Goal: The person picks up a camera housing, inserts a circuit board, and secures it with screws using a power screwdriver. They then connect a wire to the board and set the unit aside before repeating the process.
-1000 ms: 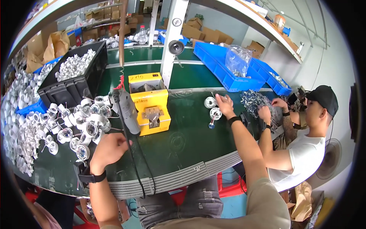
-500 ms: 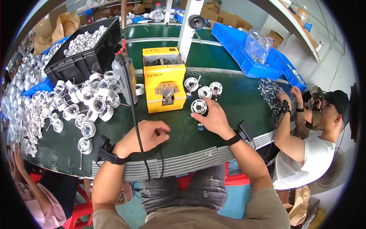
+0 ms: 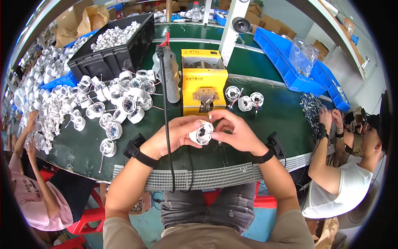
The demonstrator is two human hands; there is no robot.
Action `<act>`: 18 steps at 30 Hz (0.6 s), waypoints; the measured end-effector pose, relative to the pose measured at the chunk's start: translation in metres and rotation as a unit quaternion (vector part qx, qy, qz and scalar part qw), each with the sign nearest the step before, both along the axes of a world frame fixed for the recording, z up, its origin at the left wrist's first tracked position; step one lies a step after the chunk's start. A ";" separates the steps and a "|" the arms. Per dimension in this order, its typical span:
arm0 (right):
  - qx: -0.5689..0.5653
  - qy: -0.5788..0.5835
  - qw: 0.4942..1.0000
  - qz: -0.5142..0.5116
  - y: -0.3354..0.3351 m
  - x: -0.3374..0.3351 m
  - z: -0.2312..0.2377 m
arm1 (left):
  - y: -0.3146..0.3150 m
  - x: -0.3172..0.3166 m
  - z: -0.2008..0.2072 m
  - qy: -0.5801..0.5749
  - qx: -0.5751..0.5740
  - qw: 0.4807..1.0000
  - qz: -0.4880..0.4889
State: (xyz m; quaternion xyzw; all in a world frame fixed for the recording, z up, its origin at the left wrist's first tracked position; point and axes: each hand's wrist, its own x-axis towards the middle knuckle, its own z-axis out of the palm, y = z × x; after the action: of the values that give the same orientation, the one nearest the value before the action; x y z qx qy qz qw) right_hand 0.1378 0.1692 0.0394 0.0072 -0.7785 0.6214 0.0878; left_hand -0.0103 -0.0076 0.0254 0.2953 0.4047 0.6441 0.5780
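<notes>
both hands are together at mid-body: the left hand (image 3: pixel 176 128) is closed around a white round part (image 3: pixel 200 133), its open face turned up, and the right hand (image 3: pixel 237 133) is curled at its right side, fingers by a thin wire; how firmly they pinch cannot be told. the part is above the table (image 3: pixel 269 124), just in front of the yellow machine (image 3: pixel 192 86). a slotted grey strip (image 3: pixel 224 176) runs along the near edge, below the hands; green surface stretches rightward to a tangled heap of small pieces (image 3: pixel 313 108), where a co-worker's hands (image 3: pixel 326 118) are busy.

leftward, a pile of white round parts (image 3: pixel 126 104) spreads before a black crate (image 3: pixel 95 65). a grey tool (image 3: pixel 171 81) hangs beside the machine, and its black cable (image 3: pixel 165 103) drops across the left hand in view. three like parts (image 3: pixel 245 104) sit right of the machine, below a blue tray (image 3: pixel 299 86).

dark handwriting marks the machine's top, with a printed line on its front.
</notes>
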 end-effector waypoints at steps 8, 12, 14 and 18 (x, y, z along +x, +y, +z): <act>-0.074 -0.048 0.996 -0.031 0.012 0.001 -0.017 | -0.002 0.000 0.004 -0.011 -0.024 0.999 0.032; -0.040 0.033 0.998 -0.018 0.008 0.005 -0.021 | 0.001 -0.002 -0.003 -0.072 -0.009 0.996 0.060; 0.058 0.108 0.992 -0.019 0.003 0.002 -0.031 | 0.005 0.001 -0.002 -0.099 -0.016 0.992 0.075; 0.126 0.102 0.985 -0.059 -0.006 0.000 -0.032 | 0.008 0.004 -0.008 -0.117 -0.024 0.992 0.048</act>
State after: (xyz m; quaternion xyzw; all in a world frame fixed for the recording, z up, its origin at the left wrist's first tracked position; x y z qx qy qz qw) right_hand 0.1380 0.1635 0.0070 0.0362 -0.8364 0.5084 0.2018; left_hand -0.0061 -0.0001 0.0176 0.1842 0.3639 0.6910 0.5968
